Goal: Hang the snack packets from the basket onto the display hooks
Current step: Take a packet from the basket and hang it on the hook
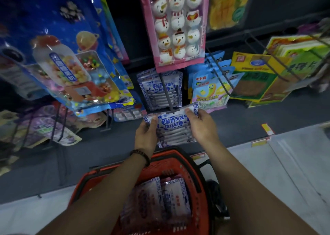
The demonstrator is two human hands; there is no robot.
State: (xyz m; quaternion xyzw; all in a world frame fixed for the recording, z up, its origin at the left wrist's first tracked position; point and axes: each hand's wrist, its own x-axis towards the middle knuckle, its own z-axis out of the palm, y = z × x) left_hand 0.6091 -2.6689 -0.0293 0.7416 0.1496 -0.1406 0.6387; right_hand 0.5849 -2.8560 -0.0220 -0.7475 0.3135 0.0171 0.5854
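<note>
The task is in the middle, as I judge it. A row of the same blue and white packets [157, 86] hangs already on the display hook [167, 93], pushed toward its back end, under the bottom edge of a pink snowman bag [178, 29], so this part of the work looks done. One more snack packet [172, 127] is in the air just in front of the hook, above the far rim of the basket [180, 170]. The left hand [145, 136] pinches its top left corner, and the fingers [153, 120] are closed on the foil with the thumb on the printed side. The right hand [201, 126] pinches the top right corner in the same way. The top edge of the packet, at its middle, meets the front tip of the hook. I cannot tell if the hanging hole is already over the tip or only touching it, because this place is small and a little blurred. So this packet is not yet hung: it has to go over the tip and slide back to the others. In the basket, on the floor below the forearms, more packets [171, 197] lie flat near its middle, at least two on top; how many are under them I cannot see. These remain to be picked up and hung one after another.
</note>
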